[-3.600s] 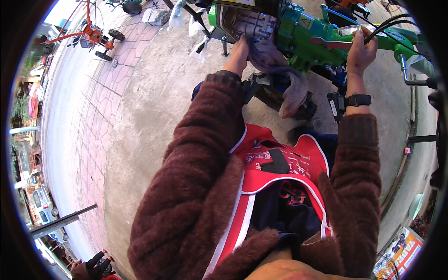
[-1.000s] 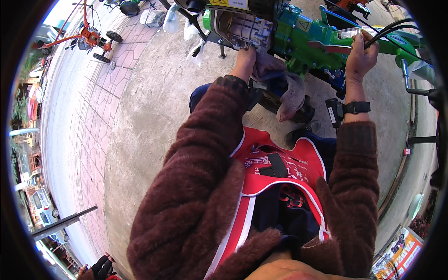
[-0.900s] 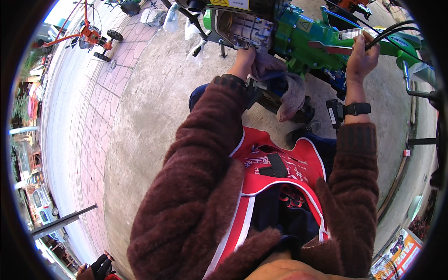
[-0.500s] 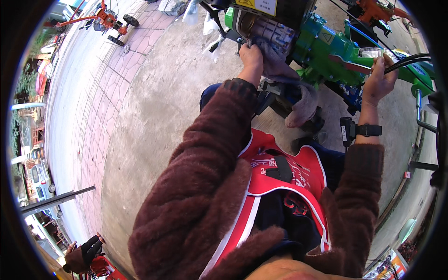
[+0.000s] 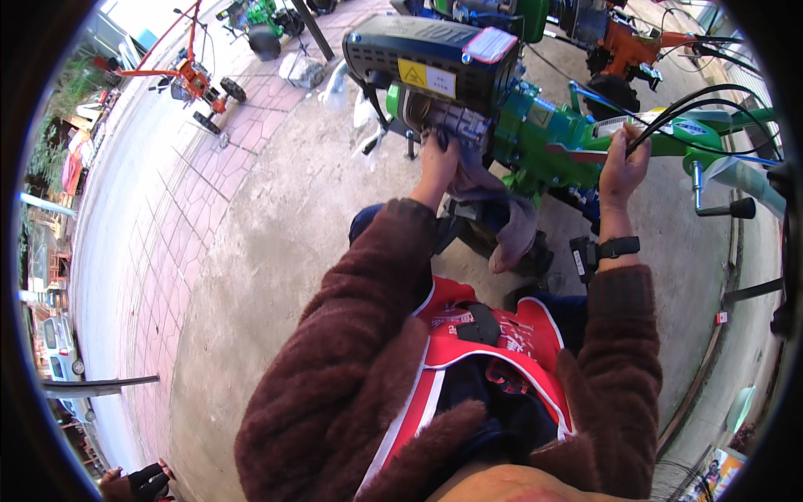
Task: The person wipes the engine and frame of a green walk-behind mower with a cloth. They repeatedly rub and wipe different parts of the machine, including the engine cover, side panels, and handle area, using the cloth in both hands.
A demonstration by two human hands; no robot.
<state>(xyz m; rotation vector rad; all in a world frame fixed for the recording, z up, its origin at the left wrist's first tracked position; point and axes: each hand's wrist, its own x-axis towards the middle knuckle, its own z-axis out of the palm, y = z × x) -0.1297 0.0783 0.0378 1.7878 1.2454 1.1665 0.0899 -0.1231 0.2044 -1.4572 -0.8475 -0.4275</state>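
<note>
A green walk-behind tiller (image 5: 539,125) with a black engine cover (image 5: 435,63) stands in front of me. My left hand (image 5: 438,165) is closed at the near side of its metal engine (image 5: 460,125), around the top of a greyish-purple rag (image 5: 516,226). The rag hangs down over dark parts below. The left fingertips are partly hidden against the engine. Farther right, my right hand (image 5: 625,167) is closed on black cables (image 5: 661,125) beside the tiller's green handlebar column (image 5: 669,144). A black strap with a small box is on my right wrist.
Behind the tiller, at the right, stands an orange machine (image 5: 631,52). Another orange tiller (image 5: 196,82) is on the paving at far left, near a plastic-wrapped bundle (image 5: 301,70). A crank handle (image 5: 723,207) juts out at right. A person (image 5: 138,484) is at lower left.
My view has shifted, so the tiller sits lower and farther left, showing more of its engine cover. Both hands remain at about the same places on the machine.
</note>
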